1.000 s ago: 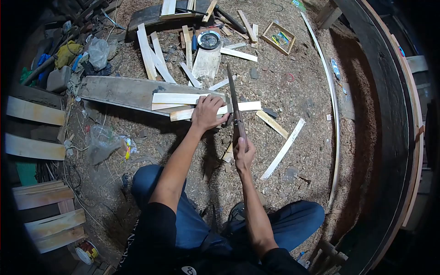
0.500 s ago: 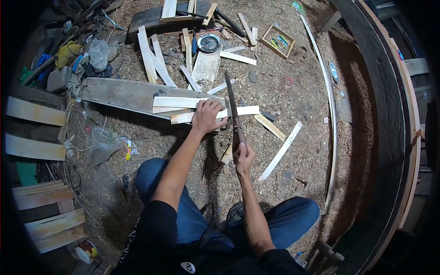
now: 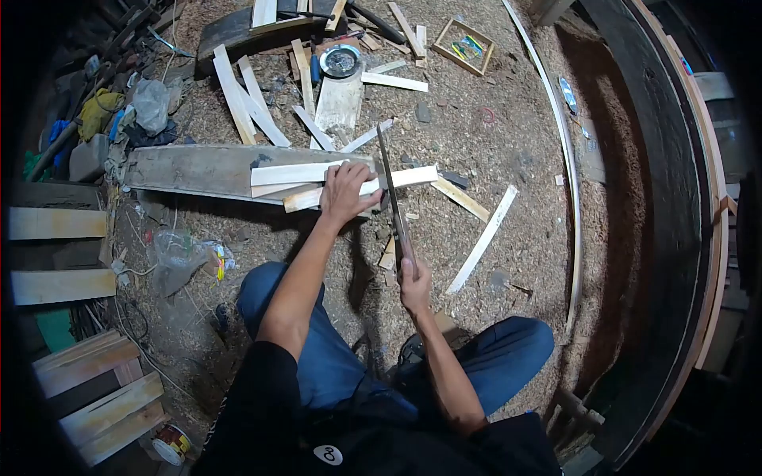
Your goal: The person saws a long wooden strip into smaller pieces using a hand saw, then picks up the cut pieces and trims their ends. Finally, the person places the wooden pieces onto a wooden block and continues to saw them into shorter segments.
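Note:
My left hand (image 3: pixel 346 190) presses a pale wooden strip (image 3: pixel 414 175) down on the end of a long grey board (image 3: pixel 190 170). Its fingers wrap over the strip, and the thumb points toward the blade. Another pale strip (image 3: pixel 290 172) lies on the board just beyond, partly under my fingers. My right hand (image 3: pixel 415 287) grips the handle of a handsaw (image 3: pixel 392 194). The saw points away from me, its narrow blade crossing the strip just right of the board's end. Whether its teeth are in the wood is too small to tell.
Loose strips (image 3: pixel 484 238) lie on the shaving-covered ground to the right. Farther off are a round metal dish (image 3: pixel 341 61) and a small wooden tray (image 3: pixel 463 47) with colourful packets. Plastic bags (image 3: pixel 176 254) lie left; a long curved strip (image 3: pixel 567 166) runs along the right.
The view has shifted slightly. The saw has turned a little and its tip has moved lower in view. The strip under my left hand now tilts up more toward its right end.

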A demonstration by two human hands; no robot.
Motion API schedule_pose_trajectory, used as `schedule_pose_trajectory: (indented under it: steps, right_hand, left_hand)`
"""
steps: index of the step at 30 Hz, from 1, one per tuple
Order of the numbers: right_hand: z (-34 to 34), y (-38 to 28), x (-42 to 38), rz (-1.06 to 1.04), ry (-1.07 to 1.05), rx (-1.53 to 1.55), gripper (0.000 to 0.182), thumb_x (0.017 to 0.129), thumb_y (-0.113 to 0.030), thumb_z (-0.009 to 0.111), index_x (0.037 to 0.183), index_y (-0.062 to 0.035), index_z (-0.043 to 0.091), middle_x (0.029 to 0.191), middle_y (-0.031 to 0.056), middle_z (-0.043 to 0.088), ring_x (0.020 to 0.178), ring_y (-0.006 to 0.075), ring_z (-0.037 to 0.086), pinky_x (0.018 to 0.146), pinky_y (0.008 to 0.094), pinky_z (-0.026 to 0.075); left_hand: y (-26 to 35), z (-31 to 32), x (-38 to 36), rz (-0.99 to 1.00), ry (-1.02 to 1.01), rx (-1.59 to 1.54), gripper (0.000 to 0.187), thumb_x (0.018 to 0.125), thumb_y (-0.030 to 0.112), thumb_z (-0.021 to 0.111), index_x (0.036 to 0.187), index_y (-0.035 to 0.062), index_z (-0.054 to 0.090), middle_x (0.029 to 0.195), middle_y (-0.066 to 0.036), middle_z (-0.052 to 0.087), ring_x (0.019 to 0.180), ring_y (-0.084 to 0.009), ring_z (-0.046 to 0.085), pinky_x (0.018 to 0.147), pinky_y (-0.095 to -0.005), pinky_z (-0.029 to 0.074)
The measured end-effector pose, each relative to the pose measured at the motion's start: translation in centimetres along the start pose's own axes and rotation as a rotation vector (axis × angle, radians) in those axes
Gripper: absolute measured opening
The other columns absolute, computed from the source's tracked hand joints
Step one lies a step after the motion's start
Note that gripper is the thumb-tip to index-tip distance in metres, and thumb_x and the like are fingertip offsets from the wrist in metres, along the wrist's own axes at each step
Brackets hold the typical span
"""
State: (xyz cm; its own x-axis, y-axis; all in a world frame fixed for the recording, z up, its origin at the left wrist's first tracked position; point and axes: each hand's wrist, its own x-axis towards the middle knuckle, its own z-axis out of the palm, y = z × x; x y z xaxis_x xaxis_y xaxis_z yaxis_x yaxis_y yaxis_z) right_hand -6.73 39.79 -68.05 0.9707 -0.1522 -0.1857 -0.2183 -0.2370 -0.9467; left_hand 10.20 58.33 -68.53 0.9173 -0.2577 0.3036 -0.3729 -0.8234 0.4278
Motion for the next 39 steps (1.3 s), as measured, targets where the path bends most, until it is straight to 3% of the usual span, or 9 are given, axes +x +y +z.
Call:
schedule_pose_trajectory:
  steps: [3, 7, 9, 10, 14, 18, 27, 33, 39]
  right_hand:
    - [-2.4, -0.6, -4.8, 0.123, -0.028, 0.049, 0.039, 0.094, -0.034, 0.053, 0.079, 0.0013, 0.057, 0.057, -0.0004, 0.043, 0.055, 0.0101, 0.041, 0.050, 0.0303, 0.032]
    - [-4.2, -3.0, -4.4, 0.161, -0.049, -0.023, 0.039, 0.093, -0.034, 0.054, 0.081, 0.0024, 0.058, 0.058, 0.0003, 0.045, 0.056, 0.0106, 0.043, 0.051, 0.0290, 0.033]
    - [-3.2, -2.5, -5.1, -0.001, 0.046, -0.174, 0.039, 0.092, -0.035, 0.055, 0.089, 0.0031, 0.062, 0.061, 0.0005, 0.048, 0.057, 0.0103, 0.044, 0.052, 0.0280, 0.035]
    - [-2.9, -1.8, -5.2, 0.036, -0.009, -0.175, 0.039, 0.092, -0.035, 0.056, 0.098, 0.0028, 0.064, 0.061, 0.0016, 0.049, 0.059, 0.0100, 0.045, 0.053, 0.0282, 0.037]
    - [-1.0, 0.0, -4.8, -0.095, 0.109, -0.095, 0.036, 0.091, -0.033, 0.056, 0.090, 0.0022, 0.062, 0.059, 0.0010, 0.044, 0.056, 0.0096, 0.041, 0.050, 0.0295, 0.034]
    - [-0.7, 0.6, -4.8, -0.006, 0.047, -0.104, 0.035, 0.091, -0.032, 0.056, 0.081, 0.0011, 0.057, 0.059, 0.0011, 0.043, 0.056, 0.0102, 0.039, 0.050, 0.0306, 0.034]
    - [-2.2, 0.7, -6.8, 0.015, 0.001, -0.147, 0.030, 0.091, -0.027, 0.055, 0.083, 0.0009, 0.059, 0.057, 0.0014, 0.041, 0.054, 0.0105, 0.040, 0.050, 0.0298, 0.033]
    - [-2.6, 2.1, -6.5, 0.124, 0.009, -0.041, 0.036, 0.090, -0.032, 0.056, 0.073, -0.0001, 0.053, 0.056, 0.0014, 0.040, 0.053, 0.0100, 0.038, 0.048, 0.0302, 0.030]
    - [-3.5, -2.1, -6.9, 0.126, 0.072, -0.055, 0.036, 0.090, -0.034, 0.057, 0.082, 0.0000, 0.060, 0.060, -0.0013, 0.045, 0.055, 0.0088, 0.040, 0.049, 0.0276, 0.032]
  left_hand:
    - [0.1, -0.2, 0.3, 0.023, 0.027, -0.041, 0.032, 0.070, 0.036, 0.070, 0.088, 0.0110, 0.061, 0.092, -0.003, 0.057, 0.093, -0.0226, 0.052, 0.083, -0.0383, 0.036]
    - [0.1, -0.3, 0.5, 0.013, 0.023, -0.036, 0.030, 0.069, 0.034, 0.069, 0.085, 0.0107, 0.061, 0.089, -0.003, 0.057, 0.093, -0.0225, 0.052, 0.082, -0.0392, 0.036]
    - [0.1, -0.3, 0.2, 0.029, 0.041, -0.047, 0.029, 0.069, 0.034, 0.069, 0.084, 0.0109, 0.061, 0.089, -0.003, 0.057, 0.093, -0.0223, 0.052, 0.082, -0.0389, 0.035]
    - [-0.2, -0.3, 0.1, 0.035, 0.050, -0.058, 0.028, 0.069, 0.033, 0.069, 0.084, 0.0110, 0.060, 0.089, -0.003, 0.057, 0.093, -0.0223, 0.052, 0.082, -0.0388, 0.035]
    - [-0.2, -0.4, 0.4, 0.073, 0.069, -0.038, 0.027, 0.070, 0.031, 0.068, 0.085, 0.0100, 0.059, 0.090, -0.004, 0.056, 0.092, -0.0227, 0.052, 0.081, -0.0371, 0.036]
    - [-0.7, 0.2, 0.5, 0.130, 0.067, -0.052, 0.027, 0.073, 0.030, 0.067, 0.088, 0.0086, 0.059, 0.089, -0.006, 0.054, 0.090, -0.0235, 0.052, 0.079, -0.0368, 0.036]
    - [-0.6, 0.2, 0.8, 0.059, 0.024, -0.048, 0.028, 0.072, 0.032, 0.068, 0.085, 0.0092, 0.058, 0.091, -0.004, 0.056, 0.093, -0.0218, 0.053, 0.078, -0.0350, 0.035]
    - [-1.0, 0.5, 1.1, 0.082, 0.002, -0.020, 0.028, 0.074, 0.031, 0.067, 0.086, 0.0083, 0.057, 0.089, -0.005, 0.055, 0.092, -0.0222, 0.053, 0.079, -0.0359, 0.036]
    - [-0.5, 0.4, 0.5, 0.054, 0.037, -0.026, 0.026, 0.075, 0.030, 0.067, 0.086, 0.0092, 0.055, 0.090, -0.006, 0.055, 0.091, -0.0233, 0.052, 0.078, -0.0363, 0.036]
